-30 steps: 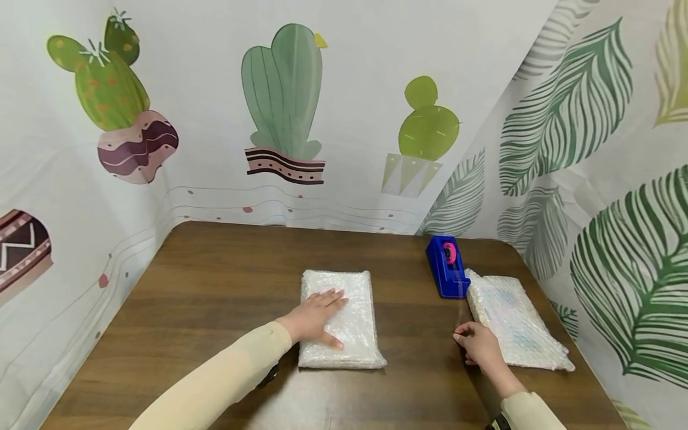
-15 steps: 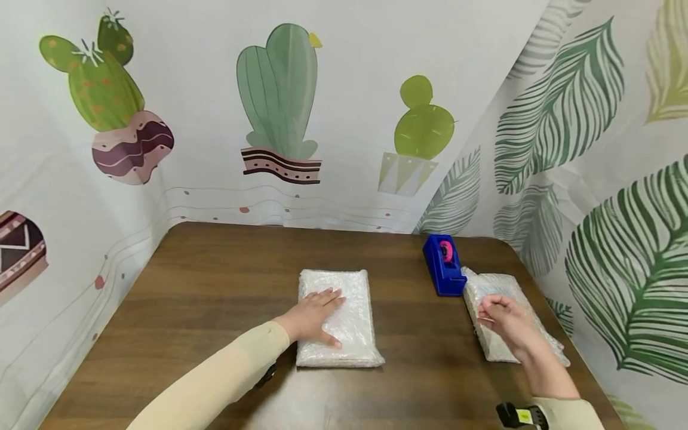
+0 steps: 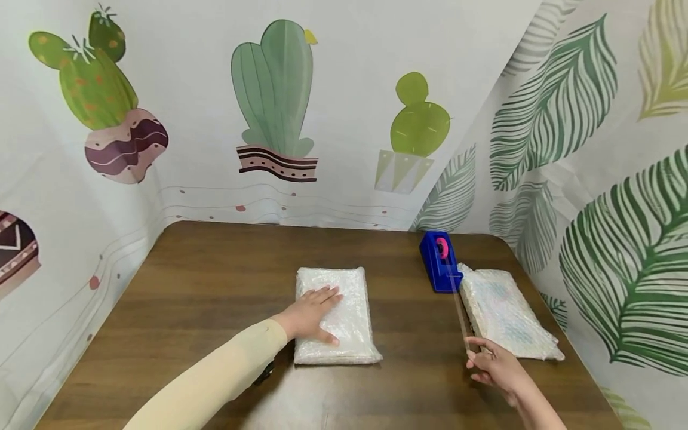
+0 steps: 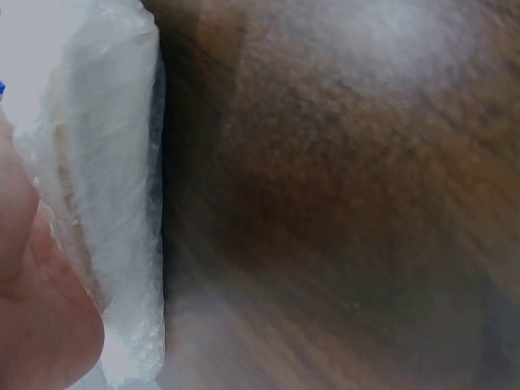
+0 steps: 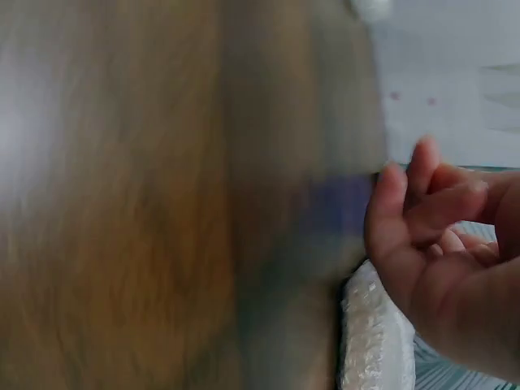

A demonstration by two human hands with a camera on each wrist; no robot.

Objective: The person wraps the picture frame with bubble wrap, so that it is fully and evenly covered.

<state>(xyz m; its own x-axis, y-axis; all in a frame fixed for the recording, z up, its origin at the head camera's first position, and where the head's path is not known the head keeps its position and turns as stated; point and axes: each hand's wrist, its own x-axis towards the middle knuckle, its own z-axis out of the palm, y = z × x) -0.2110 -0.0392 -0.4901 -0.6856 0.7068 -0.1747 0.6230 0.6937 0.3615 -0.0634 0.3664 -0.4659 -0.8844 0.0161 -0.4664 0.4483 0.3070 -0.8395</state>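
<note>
A flat parcel in bubble wrap [image 3: 352, 325] lies near the middle of the table. My left hand [image 3: 312, 315] rests on it, fingers spread and straight; in the left wrist view, part of that hand [image 4: 41, 301] shows beside the wrapped edge [image 4: 122, 187]. On the right, my right hand [image 3: 497, 365] pinches the end of a clear strip of tape [image 3: 460, 310]. The strip stretches taut from a blue tape dispenser [image 3: 442, 266] with a pink core. The right wrist view shows the thumb and fingers [image 5: 394, 219] of that hand drawn together.
A second bubble-wrapped parcel [image 3: 507, 313], with faint pink and blue colours showing through, lies right of the dispenser, close to the right hand. The brown wooden table [image 3: 215, 269] meets a printed cloth backdrop [image 3: 349, 119] with cacti and leaves at its far edge.
My right hand rose over the right parcel, then came back down and toward me, and a longer strip of tape now runs from the dispenser. The left hand stays on its parcel.
</note>
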